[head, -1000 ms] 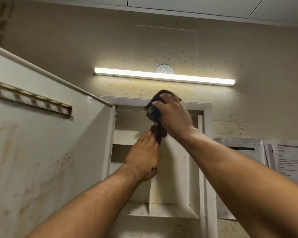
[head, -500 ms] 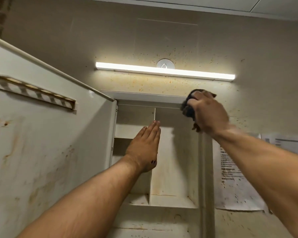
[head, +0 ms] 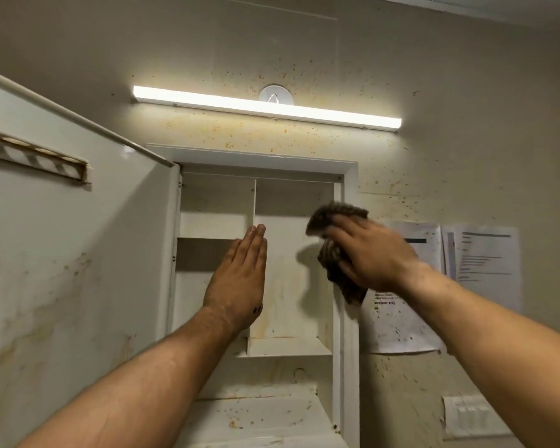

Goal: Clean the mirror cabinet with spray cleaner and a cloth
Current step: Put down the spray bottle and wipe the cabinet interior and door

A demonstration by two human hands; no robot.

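The right hand (head: pixel 374 255) grips a bunched dark cloth (head: pixel 335 215) at the right edge of the open cabinet (head: pixel 256 156). The left hand (head: pixel 238 276), fingers straight and together, is flat at the cabinet's upright divider (head: pixel 254 202). The door (head: pixel 78 253) stands open on the left, a lit lamp (head: pixel 265 106) hangs above, and the right forearm partly covers spattered papers (head: pixel 401 324).

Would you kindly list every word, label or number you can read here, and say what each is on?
Nothing here can be read.
Left sheet, partly behind the cloth: printed lines and a black bar, too blurred.
Right sheet: heading and lines, too blurred.
Left hand: a small dark mark near the wrist, too small.
Cabinet: no label shows.
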